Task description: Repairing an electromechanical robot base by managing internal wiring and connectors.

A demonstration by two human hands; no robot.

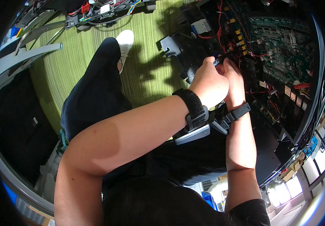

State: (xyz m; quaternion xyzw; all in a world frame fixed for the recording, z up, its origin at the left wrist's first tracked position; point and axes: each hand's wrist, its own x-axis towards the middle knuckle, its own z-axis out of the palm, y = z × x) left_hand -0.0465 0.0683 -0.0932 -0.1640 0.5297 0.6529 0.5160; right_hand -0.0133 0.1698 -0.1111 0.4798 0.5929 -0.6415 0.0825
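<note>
Both of my hands meet at the inner edge of an opened black machine housing (183, 49). My left hand (210, 83) is closed, its thumb and fingers pinched around a small dark piece (216, 62) whose kind I cannot make out. Close against it, my right hand (234, 81) curls its fingers toward the same spot; what they hold is hidden behind the left hand. Red wires (219, 30) and a row of yellow connectors (239, 37) lie just beyond my fingertips. A large green circuit board (283, 49) is mounted to the right of the hands.
White connectors (293, 97) and more wiring fill the housing's lower right. A bundle of black cables (317, 109) runs along the right side. Another wired assembly (106, 11) stands at the far left, above green carpet (149, 19). A grey metal leg (27, 56) juts in at left.
</note>
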